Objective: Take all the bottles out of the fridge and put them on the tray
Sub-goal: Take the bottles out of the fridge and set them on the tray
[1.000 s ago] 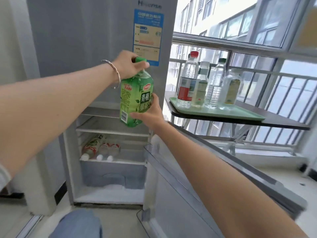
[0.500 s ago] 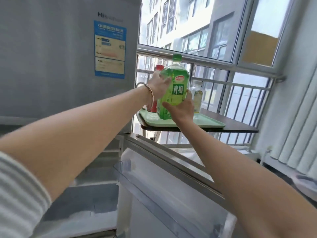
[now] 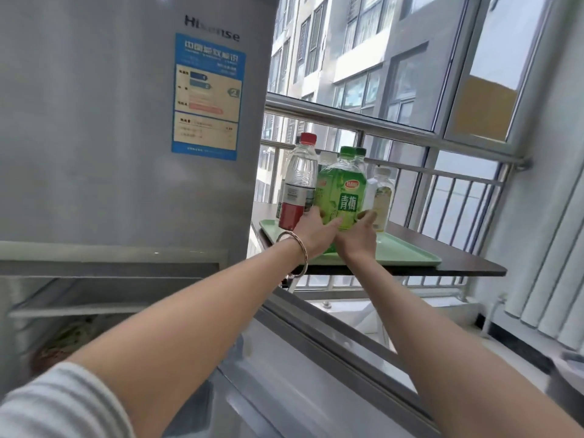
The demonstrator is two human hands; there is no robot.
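Green is the colour of the big bottle (image 3: 343, 188) that both hands hold upright, low on its body, over the near part of the pale green tray (image 3: 407, 252). The left hand (image 3: 316, 232) is wrapped around the left lower side of this bottle, and its fingers (image 3: 335, 223) are pressed against the label. The right hand (image 3: 358, 237) is on the right lower side, with the thumb and fingers (image 3: 368, 216) curved around the bottle, so each hand is closed on it. The bottom of the bottle is hidden behind the hands, so I cannot tell if it already stands on the tray or is just above it.

Just to the left of the left hand, and a little behind it, a clear bottle with a red cap (image 3: 300, 181) and a red label stands on the tray. Behind the green bottle there are two more bottles, one with a white cap (image 3: 327, 158) and one with a dark green cap (image 3: 360, 153), mostly covered by it. Just beyond the right hand stands a pale bottle with a yellowish label (image 3: 382, 197).

The tray lies on a dark shelf (image 3: 467, 263) in front of the window railing (image 3: 442, 175). On the left wrist there is a thin metal bracelet (image 3: 297, 245). Left of the left arm is the grey fridge (image 3: 110, 121) with a blue sticker (image 3: 207, 96) on its upper door. Below the arms the lower fridge door (image 3: 316, 358) is open. The inside of the fridge is blurred, and I cannot tell what is there.
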